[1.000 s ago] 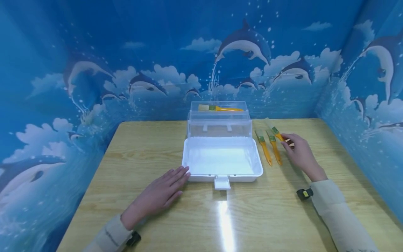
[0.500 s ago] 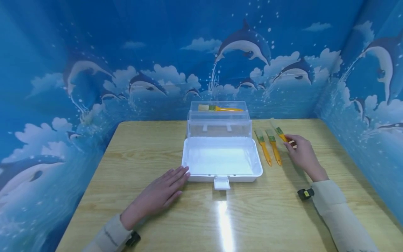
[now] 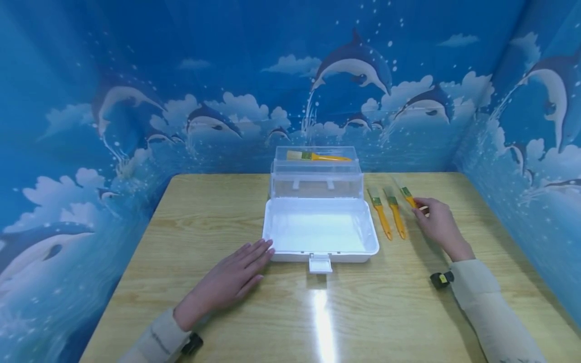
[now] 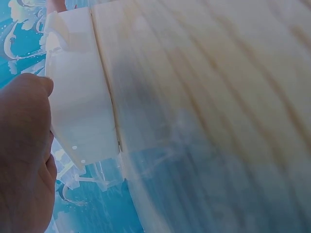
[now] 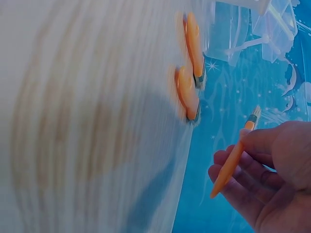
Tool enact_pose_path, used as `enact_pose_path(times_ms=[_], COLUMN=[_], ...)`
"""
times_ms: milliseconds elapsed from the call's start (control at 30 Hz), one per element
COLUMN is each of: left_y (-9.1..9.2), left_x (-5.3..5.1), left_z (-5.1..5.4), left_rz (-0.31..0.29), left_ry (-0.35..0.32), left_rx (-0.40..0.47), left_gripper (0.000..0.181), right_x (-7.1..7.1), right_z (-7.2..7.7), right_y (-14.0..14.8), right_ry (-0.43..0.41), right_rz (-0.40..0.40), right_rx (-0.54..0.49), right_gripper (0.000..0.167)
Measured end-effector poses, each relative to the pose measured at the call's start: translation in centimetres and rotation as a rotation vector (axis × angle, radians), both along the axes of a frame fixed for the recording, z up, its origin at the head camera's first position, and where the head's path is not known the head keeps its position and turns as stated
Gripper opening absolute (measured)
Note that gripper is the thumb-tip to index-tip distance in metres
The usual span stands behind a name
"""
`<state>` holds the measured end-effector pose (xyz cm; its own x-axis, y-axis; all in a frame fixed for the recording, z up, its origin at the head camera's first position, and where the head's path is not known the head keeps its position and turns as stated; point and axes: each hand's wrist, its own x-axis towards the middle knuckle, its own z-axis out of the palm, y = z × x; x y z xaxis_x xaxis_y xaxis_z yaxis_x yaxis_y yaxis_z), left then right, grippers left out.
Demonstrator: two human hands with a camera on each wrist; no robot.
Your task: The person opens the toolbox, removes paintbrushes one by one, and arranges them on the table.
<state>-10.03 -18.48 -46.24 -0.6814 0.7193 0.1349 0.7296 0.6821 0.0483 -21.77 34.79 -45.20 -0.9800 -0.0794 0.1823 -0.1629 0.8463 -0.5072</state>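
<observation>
Head view shows my right hand (image 3: 437,222) pinching a paintbrush (image 3: 406,193) by its handle (image 5: 227,171), while another brush (image 3: 396,212) lies just left of that hand and could get knocked should this fingertip pinch let mine swivel.

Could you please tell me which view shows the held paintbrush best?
The right wrist view: the paintbrush appears larger, handle tip and bristles showing. The head view shows it smaller, its handle end hidden by the right grip; the left wrist view misses it.
</observation>
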Motion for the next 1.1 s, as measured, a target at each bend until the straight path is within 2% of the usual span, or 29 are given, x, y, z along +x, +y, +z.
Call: enact_pose_path(times_ms=[267, 833, 1100], left_y=[0.0, 0.2, 0.2], left_x=[0.0, 0.2, 0.4], left_z=[-0.1, 0.2, 0.3], left_rz=[-0.018, -0.001, 0.008], left_ry=[0.029, -0.010, -0.019], left_rx=[0.018, 0.008, 0.016], left_gripper=[0.065, 0.062, 0.061], right_x=[-0.2, -1.2, -1.4], right_z=[-0.2, -0.4, -0.3], right_y=[0.3, 1.0, 1.1], right_ry=[-0.022, -0.095, -0.111], right_rz=[0.006, -0.021, -0.003], right_rx=[0.002, 0.030, 0.055], right_gripper=[0.040, 0.040, 0.038])
